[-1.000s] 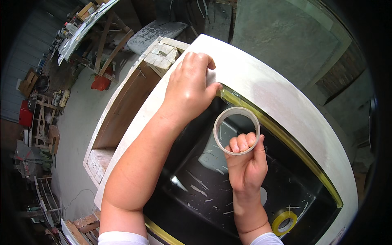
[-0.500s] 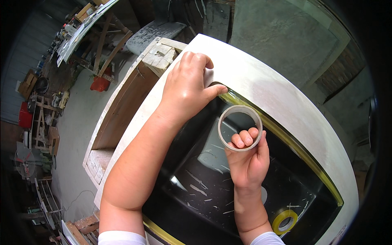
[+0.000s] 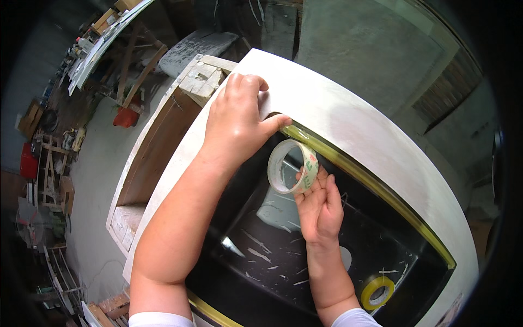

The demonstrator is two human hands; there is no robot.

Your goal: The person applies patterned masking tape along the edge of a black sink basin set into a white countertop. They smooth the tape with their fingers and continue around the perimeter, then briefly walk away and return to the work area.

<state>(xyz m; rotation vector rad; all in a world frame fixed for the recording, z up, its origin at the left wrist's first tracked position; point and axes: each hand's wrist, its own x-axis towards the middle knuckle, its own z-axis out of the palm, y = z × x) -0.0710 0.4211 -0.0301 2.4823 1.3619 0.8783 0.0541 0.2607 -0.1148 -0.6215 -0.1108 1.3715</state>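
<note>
In my right hand (image 3: 320, 210) is a nearly used-up roll of clear tape (image 3: 311, 169), a thin ring with printing on its outer side. The fingers support its lower right side, one fingertip showing through the ring. My left hand (image 3: 237, 111) rests on the white rim (image 3: 348, 106) around a black basin (image 3: 239, 215). Its fingers curl on the rim, while the thumb stretches apart to the basin's corner, where the yellowish tape strip (image 3: 370, 177) begins. This strip runs along the far inner edge. A yellow tape roll (image 3: 377, 292) lies inside the basin at the lower right.
Pale scraps (image 3: 259, 254) lie scattered in the basin. A wooden frame (image 3: 155, 136) stands along the left side of the white piece. Farther left are a cluttered workbench (image 3: 106, 46) and a red container (image 3: 126, 117) on the floor. A large grey-green panel (image 3: 370, 49) stands behind.
The clear tape roll has turned, showing its printed outer side, and shifted left toward the left hand. My right hand's fingers have straightened. The left thumb stays at the corner.
</note>
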